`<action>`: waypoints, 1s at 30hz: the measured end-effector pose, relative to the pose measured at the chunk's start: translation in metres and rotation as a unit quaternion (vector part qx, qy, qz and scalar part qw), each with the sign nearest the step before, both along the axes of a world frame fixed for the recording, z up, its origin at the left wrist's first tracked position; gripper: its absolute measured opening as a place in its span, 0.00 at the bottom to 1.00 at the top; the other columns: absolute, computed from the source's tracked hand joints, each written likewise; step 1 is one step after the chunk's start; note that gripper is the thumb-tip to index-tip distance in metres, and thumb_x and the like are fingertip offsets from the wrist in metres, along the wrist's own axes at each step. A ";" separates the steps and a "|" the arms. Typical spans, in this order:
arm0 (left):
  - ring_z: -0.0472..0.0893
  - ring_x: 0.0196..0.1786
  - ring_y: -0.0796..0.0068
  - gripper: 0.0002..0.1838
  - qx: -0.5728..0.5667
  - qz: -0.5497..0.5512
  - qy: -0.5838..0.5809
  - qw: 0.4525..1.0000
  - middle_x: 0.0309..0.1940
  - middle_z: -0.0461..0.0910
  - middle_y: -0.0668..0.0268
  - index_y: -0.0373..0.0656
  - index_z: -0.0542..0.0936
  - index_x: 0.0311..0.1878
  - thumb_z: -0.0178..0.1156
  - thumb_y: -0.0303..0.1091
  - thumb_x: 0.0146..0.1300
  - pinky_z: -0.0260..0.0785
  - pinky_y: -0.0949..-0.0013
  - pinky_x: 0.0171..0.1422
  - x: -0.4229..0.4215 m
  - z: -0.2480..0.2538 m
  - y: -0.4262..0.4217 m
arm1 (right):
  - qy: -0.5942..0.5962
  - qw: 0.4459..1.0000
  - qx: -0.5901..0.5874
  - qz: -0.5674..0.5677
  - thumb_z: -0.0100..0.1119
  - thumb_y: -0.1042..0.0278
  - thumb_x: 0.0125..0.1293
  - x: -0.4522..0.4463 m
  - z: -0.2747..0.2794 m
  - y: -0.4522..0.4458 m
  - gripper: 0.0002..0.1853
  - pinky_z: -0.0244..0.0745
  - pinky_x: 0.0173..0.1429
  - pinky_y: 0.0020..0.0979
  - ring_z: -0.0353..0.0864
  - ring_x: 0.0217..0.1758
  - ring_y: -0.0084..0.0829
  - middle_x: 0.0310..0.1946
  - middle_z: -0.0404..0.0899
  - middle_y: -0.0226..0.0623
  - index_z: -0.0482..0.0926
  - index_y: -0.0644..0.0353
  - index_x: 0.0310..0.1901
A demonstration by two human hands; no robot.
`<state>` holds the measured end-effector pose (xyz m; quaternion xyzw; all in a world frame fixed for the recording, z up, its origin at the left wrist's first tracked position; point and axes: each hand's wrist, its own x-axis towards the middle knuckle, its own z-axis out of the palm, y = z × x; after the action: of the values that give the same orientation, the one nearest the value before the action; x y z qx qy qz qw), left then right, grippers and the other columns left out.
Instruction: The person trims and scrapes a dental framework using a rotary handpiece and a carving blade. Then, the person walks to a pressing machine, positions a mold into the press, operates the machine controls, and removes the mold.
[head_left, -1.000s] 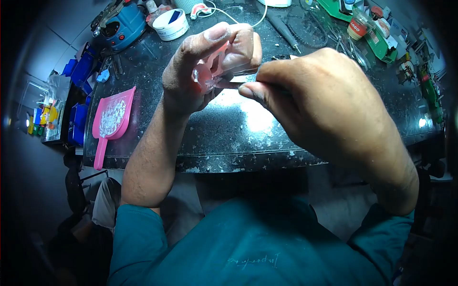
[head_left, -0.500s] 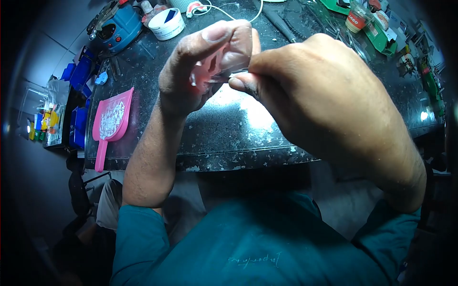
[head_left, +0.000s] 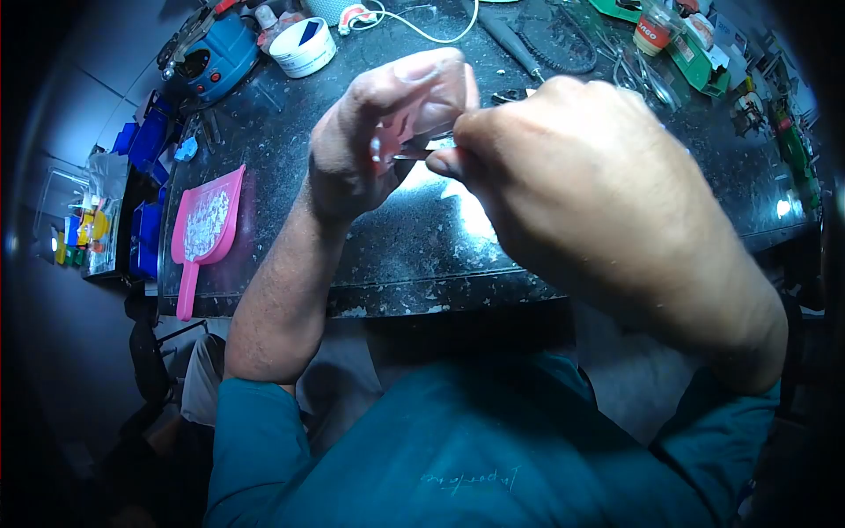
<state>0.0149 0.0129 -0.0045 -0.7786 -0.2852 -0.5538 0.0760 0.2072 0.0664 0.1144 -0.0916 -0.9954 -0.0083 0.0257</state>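
Note:
Above the dark bench, my left hand (head_left: 365, 132) is wrapped round a pink piece (head_left: 398, 134) that looks like a denture, with whitish bits along its left side. Fingers hide much of the piece. My right hand (head_left: 572, 167) pinches a thin metal tool (head_left: 412, 157) between thumb and forefinger. The tool's tip reaches the lower part of the pink piece; whether it touches cannot be made out. Most of its handle is hidden inside my right hand.
A pink dustpan (head_left: 209, 224) with white shavings lies at left. Behind it stand a blue machine (head_left: 211, 63) and a white tub (head_left: 303, 48). A corded handpiece (head_left: 512, 40), metal tools (head_left: 635, 77), a cup (head_left: 652, 33) and green trays (head_left: 700, 69) are at the back right.
My left hand and the pink piece have shifted slightly right and tilted. My right hand, with the tool, has moved a little left since the earliest frame.

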 end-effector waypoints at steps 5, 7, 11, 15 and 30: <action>0.62 0.30 0.78 0.20 -0.289 -0.293 -0.259 0.874 0.32 0.62 0.67 0.39 0.67 0.35 0.40 0.46 0.77 0.62 0.74 0.33 0.007 0.015 0.010 | 0.152 0.987 0.042 0.020 0.53 0.64 0.68 0.004 -0.032 0.000 0.13 0.79 0.28 0.41 0.84 0.22 0.44 0.18 0.79 0.47 0.79 0.62 0.29; 0.64 0.32 0.77 0.20 -0.271 -0.276 -0.263 0.884 0.32 0.62 0.66 0.38 0.68 0.36 0.41 0.45 0.77 0.63 0.74 0.35 0.002 0.010 0.008 | 0.179 0.983 0.016 0.042 0.53 0.65 0.68 0.000 -0.036 0.004 0.12 0.80 0.28 0.41 0.84 0.22 0.44 0.18 0.80 0.48 0.79 0.63 0.30; 0.65 0.33 0.77 0.19 -0.215 -0.200 -0.247 0.923 0.32 0.62 0.67 0.36 0.69 0.39 0.41 0.44 0.77 0.62 0.74 0.36 0.005 0.007 0.008 | 0.177 0.982 -0.045 0.040 0.51 0.65 0.70 -0.004 -0.044 0.008 0.14 0.80 0.31 0.42 0.84 0.24 0.44 0.18 0.79 0.47 0.79 0.63 0.30; 0.65 0.33 0.75 0.21 -0.224 -0.181 -0.206 0.935 0.31 0.61 0.66 0.37 0.68 0.37 0.36 0.45 0.77 0.61 0.74 0.38 0.004 0.010 0.010 | 0.159 0.981 -0.105 0.029 0.48 0.62 0.74 -0.005 -0.052 0.016 0.18 0.80 0.35 0.42 0.84 0.27 0.44 0.18 0.79 0.45 0.78 0.63 0.29; 0.63 0.31 0.73 0.27 -0.268 -0.300 -0.304 0.863 0.26 0.62 0.66 0.44 0.64 0.29 0.30 0.55 0.75 0.58 0.70 0.38 0.005 0.024 0.006 | 0.195 0.976 -0.097 0.000 0.57 0.58 0.69 0.007 -0.038 0.021 0.14 0.73 0.31 0.41 0.80 0.27 0.46 0.20 0.77 0.44 0.81 0.60 0.32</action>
<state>0.0203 0.0190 0.0190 -0.6098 -0.1843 -0.6612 -0.3963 0.2138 0.0877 0.0767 -0.0934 -0.9673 0.1061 0.2106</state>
